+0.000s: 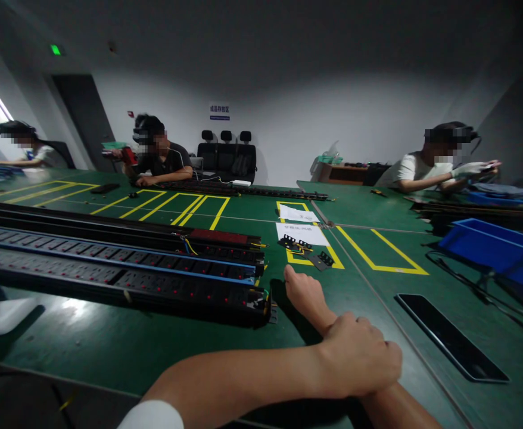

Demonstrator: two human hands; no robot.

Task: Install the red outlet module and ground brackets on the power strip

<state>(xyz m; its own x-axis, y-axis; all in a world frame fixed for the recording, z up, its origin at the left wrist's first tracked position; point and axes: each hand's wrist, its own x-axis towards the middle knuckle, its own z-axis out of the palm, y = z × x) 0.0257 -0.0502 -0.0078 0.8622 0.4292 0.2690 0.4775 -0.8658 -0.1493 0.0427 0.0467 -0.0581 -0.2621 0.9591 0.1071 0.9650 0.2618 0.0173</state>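
Note:
My left hand (362,357) lies across my right forearm, its fingers wrapped round it near the wrist. Beyond it my right hand (305,292) rests closed over the green table (154,345), with the thumb side up and nothing seen in it. To its left lie long black power strips (176,286) with rows of sockets and red dots, one edged in blue. Wires stick out at their right ends. Just past my right hand are small black brackets (321,260) with yellow wires, beside a printed paper sheet (301,234).
A dark phone (451,336) lies at the right, near a blue bin (498,247) and black cables. A white object (5,316) is at the left edge. Yellow tape outlines mark the table. Across it, several people (161,158) sit, one holding a red tool (128,156).

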